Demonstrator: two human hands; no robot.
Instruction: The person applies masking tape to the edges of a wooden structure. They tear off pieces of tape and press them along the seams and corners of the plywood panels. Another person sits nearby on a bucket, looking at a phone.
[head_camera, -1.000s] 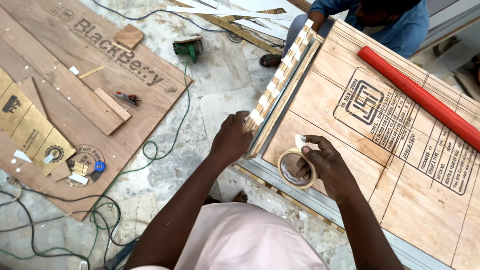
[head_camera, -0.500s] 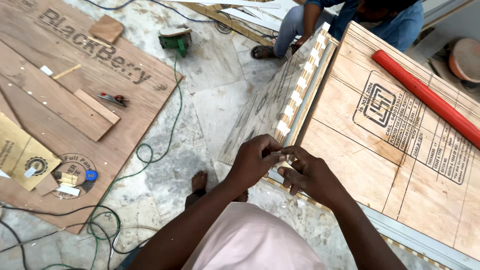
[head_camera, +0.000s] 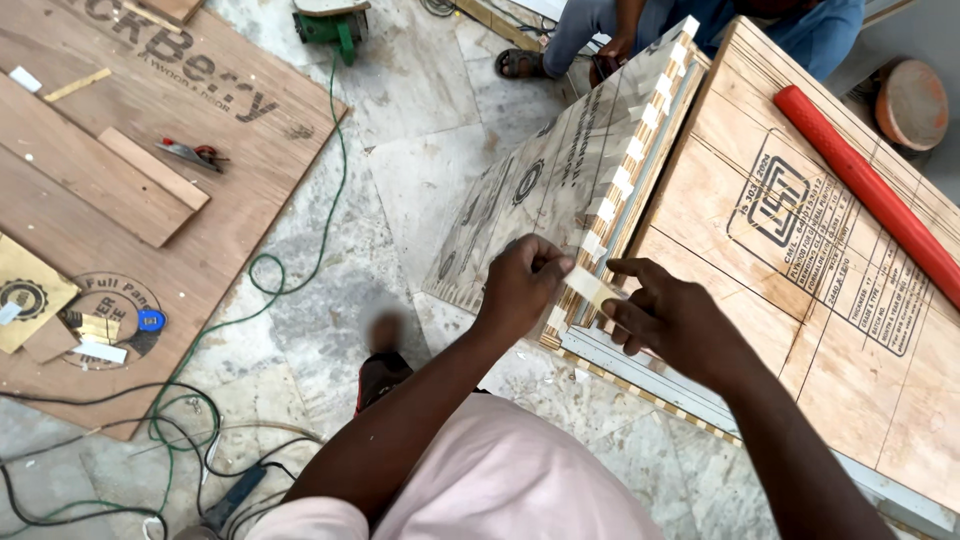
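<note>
Both hands have come together at the near end of the plywood panel's edge (head_camera: 640, 150): left hand (head_camera: 520, 285) and right hand (head_camera: 665, 315) now pinch a tape strip (head_camera: 588, 287) there, the roll gone.

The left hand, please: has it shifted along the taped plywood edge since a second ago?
Yes. The left hand has slid down the taped plywood edge toward the near end, meeting the right hand on a tape strip.

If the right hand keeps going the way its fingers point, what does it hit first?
Probably the tape strip pinched at the right hand's fingertips, then the left hand just beyond, at the panel edge. Depth is hard to judge.
</note>
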